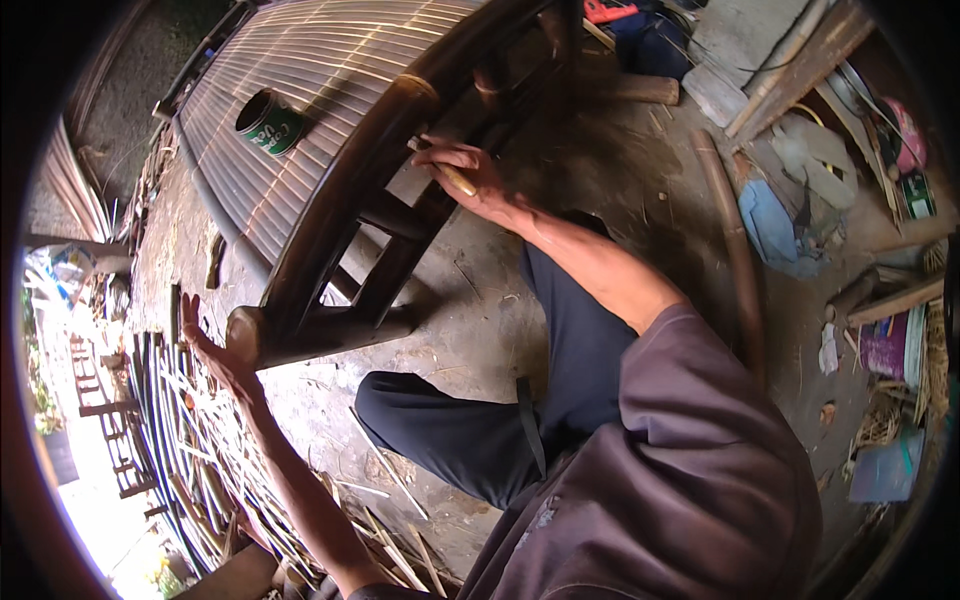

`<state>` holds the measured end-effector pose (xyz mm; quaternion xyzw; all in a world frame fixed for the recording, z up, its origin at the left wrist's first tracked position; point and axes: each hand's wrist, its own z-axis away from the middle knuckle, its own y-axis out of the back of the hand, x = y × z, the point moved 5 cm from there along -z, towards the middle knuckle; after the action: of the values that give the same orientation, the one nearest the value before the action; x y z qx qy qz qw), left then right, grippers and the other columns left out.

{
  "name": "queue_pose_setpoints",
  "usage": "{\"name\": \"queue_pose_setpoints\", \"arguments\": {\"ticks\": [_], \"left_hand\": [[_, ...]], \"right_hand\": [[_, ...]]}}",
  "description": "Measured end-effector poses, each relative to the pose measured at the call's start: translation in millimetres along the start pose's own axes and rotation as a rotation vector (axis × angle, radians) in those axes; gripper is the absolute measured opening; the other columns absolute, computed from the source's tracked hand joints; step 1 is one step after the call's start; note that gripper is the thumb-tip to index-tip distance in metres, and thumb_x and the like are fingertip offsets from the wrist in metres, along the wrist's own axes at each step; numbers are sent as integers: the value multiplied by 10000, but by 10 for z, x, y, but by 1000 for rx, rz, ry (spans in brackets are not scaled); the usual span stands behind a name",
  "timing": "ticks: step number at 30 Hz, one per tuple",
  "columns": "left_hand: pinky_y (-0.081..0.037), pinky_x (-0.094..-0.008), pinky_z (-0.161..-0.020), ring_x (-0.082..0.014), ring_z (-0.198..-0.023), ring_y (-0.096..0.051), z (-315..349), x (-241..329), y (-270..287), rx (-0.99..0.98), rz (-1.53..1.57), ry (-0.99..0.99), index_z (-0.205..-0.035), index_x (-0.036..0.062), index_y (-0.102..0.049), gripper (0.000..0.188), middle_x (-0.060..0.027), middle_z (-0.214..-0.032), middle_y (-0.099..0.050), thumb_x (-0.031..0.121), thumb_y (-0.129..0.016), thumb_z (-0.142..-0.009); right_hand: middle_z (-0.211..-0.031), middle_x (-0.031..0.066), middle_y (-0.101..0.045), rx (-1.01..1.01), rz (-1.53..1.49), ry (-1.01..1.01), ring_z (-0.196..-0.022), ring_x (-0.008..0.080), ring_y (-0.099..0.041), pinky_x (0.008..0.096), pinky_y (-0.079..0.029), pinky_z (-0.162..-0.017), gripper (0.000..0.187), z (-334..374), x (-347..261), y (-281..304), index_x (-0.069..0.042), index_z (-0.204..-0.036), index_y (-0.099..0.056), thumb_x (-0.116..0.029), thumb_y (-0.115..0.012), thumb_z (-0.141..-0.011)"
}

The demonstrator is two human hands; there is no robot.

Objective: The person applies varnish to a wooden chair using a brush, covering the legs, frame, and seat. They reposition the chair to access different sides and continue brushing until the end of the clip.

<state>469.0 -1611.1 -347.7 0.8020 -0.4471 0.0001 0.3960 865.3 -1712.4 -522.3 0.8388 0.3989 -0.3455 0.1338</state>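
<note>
A bamboo bench with a slatted top [330, 60] and a dark, glossy frame [345, 190] stands in front of me. My right hand [468, 178] is closed around what looks like a small paintbrush [458, 180] with a yellowish handle. Its tip is against or very close to the dark frame rail; I cannot tell which. On the slats sits a green tin can [270, 124], its top open and its inside dark. My left hand [220, 358], fingers stretched out, is beside the round end of the frame's lower left post [245, 333], seemingly touching it.
Bamboo strips and sticks [215, 450] lie piled at the lower left. A bamboo pole [728, 240] rests on the floor to my right, near a blue cloth [775, 225]. Farther right are a purple bucket [890, 345] and wooden boards [800, 75]. My bent legs [450, 425] are beside the bench.
</note>
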Motion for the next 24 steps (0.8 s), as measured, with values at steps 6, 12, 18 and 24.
{"name": "queue_pose_setpoints", "arguments": {"ticks": [6,12,18,24], "left_hand": [[-452,-419,-972,-306,-1208,-504,-38,-59,-229,-44,51,-30,-1319,-19,-437,583,-182,-1349,-459,65,-682,-796],[-425,-425,-992,-310,-1197,-508,12,-277,-111,-16,17,-192,-1438,91,-294,713,-179,-1358,-469,44,-631,-811],[-250,-402,-1100,-261,-1299,-398,6,15,27,1,67,70,-1401,64,-394,520,-147,-1363,-476,343,-348,-964],[-256,-395,-1106,-283,-1302,-403,18,68,-45,70,132,212,-1380,8,-429,673,-192,-1342,-489,532,-261,-994]], "right_hand": [[-1032,53,-623,261,589,58,-982,270,-569,361,-450,-863,253,-180,270,417,-154,-999,-639,20,-578,-825],[-896,73,-671,249,387,84,-875,181,-647,301,-509,-751,109,-320,186,407,-89,-880,-680,-8,-613,-853],[-852,112,-667,194,-53,-609,-808,210,-643,326,-493,-754,78,290,-412,-163,-44,-933,-653,-88,-606,-889],[-934,109,-629,-39,130,-227,-921,260,-615,335,-495,-797,103,926,-1285,-885,-46,-950,-657,-16,-632,-855]]}}
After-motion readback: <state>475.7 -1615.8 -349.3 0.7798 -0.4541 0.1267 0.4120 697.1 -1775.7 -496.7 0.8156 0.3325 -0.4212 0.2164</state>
